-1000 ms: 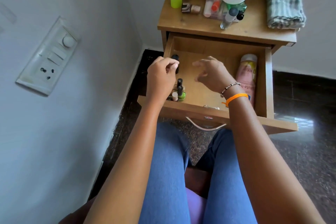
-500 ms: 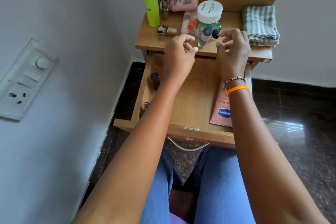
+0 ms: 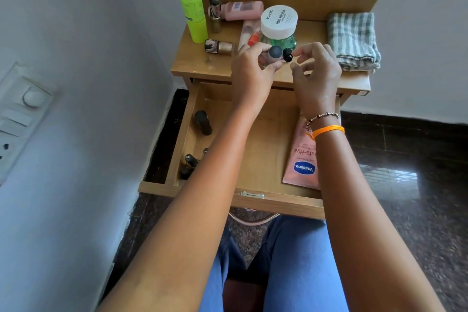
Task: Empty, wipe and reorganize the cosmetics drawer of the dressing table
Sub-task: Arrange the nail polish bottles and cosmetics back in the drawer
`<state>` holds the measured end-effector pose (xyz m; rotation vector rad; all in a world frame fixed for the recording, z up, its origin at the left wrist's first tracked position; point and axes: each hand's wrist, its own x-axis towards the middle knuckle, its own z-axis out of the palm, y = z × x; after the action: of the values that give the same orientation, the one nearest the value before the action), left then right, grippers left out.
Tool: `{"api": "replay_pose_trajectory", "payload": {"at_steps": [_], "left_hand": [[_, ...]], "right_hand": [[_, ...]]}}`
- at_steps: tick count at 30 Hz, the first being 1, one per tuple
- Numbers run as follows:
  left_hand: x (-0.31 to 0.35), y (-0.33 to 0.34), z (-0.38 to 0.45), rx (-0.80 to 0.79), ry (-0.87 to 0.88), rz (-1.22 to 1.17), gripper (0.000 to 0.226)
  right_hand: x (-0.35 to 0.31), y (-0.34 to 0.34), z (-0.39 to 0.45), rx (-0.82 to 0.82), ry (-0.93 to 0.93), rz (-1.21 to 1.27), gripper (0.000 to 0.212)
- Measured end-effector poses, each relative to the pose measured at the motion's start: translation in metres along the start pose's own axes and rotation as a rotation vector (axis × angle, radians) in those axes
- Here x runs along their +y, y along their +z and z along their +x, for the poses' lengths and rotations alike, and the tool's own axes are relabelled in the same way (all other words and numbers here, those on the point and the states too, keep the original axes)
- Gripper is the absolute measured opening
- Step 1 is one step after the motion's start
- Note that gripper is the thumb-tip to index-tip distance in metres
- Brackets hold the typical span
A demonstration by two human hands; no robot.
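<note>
Drawer (image 3: 255,139) is standing pulled out under the bench (image 3: 192,66), and the head view, the only one, is showing both hands raised past its back edge onto the bench top.

Measured from the white-lidded nail polish remover jar (image 3: 278,23), the left hand (image 3: 253,71) is sitting just in front and a little left, its fingers curling round a small pale-pink bottle (image 3: 273,56) with a dark round cap. That bottle is lying tilted, cap end pointing toward the camera and its long axis running roughly front to back. Just right of it, still in front of the jar, a smaller black-capped bottle (image 3: 287,55) is standing between the two hands. The right hand (image 3: 316,71) is hanging just to the right of that one, fingers loosely bent and gripping nothing, fingertips close to the black cap but whether touching I cannot tell.

The right hand looks the nearer of the two to the black-capped bottle, so any reach for it would be short and leftward.

Far in front of the jar, inside the drawer, several dark nail polish bottles (image 3: 202,123) are lying along the left wall, and a pink Vaseline tube (image 3: 302,159) is lying along the right side, its length running front to back, partly under the right wrist. Right of the jar, a folded striped cloth (image 3: 353,40) is resting on the bench, well apart from both hands.
</note>
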<state>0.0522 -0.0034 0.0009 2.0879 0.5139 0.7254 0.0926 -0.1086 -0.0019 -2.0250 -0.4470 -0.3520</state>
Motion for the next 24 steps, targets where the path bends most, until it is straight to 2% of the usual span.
{"api": "replay_pose_trajectory", "payload": {"at_steps": [7,11,15,17,19,22,24], "left_hand": [[-0.004,-0.033,-0.022,0.083,0.02,0.016,0.026],[-0.019,-0.061,-0.043,0.062,-0.048,-0.019,0.019],[-0.031,-0.081,-0.054,0.047,-0.116,-0.089,0.012],[-0.032,-0.088,-0.051,0.065,-0.145,-0.111,0.008],[-0.032,-0.094,-0.045,0.086,-0.172,-0.131,0.006],[-0.037,-0.099,-0.036,0.079,-0.189,-0.159,0.015],[-0.042,-0.1,-0.032,0.06,-0.188,-0.18,0.021]], "right_hand": [[-0.006,0.007,-0.003,-0.044,-0.06,0.002,0.018],[-0.019,0.02,-0.01,-0.115,-0.083,0.004,0.016],[-0.047,0.046,-0.002,-0.174,-0.184,-0.022,0.012],[-0.066,0.063,0.017,-0.194,-0.229,-0.072,0.021],[-0.081,0.078,0.038,-0.271,-0.227,-0.215,0.038],[-0.093,0.096,0.062,-0.375,-0.224,-0.357,0.061],[-0.094,0.106,0.072,-0.429,-0.241,-0.375,0.065]]}}
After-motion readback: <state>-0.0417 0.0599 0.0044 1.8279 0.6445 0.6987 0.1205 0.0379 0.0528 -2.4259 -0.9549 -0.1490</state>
